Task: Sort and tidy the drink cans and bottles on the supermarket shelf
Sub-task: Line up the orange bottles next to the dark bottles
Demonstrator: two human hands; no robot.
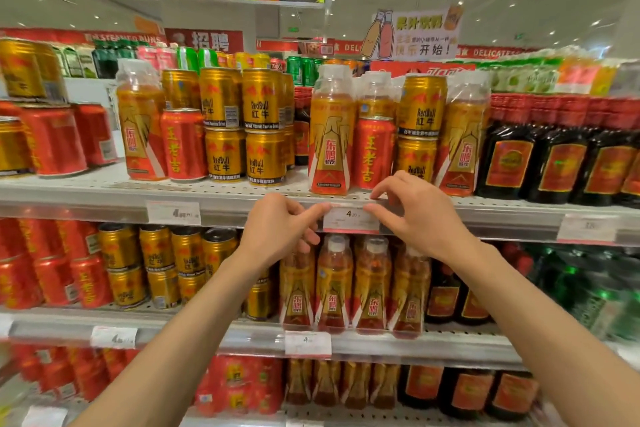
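Note:
Both hands are at the white price tag on the front rail of the upper shelf. My left hand pinches the tag's left end, and my right hand pinches its right end. Just above the tag stand an orange Dongpeng bottle and a red Wanglaoji can. Gold Red Bull cans are stacked two high to the left, with another gold stack to the right. More orange bottles fill the shelf below, partly hidden by my hands.
Dark bottles with red labels crowd the upper shelf's right end. Red cans stand at its left end. Red and gold cans fill the middle shelf on the left. Other price tags hang on the rails.

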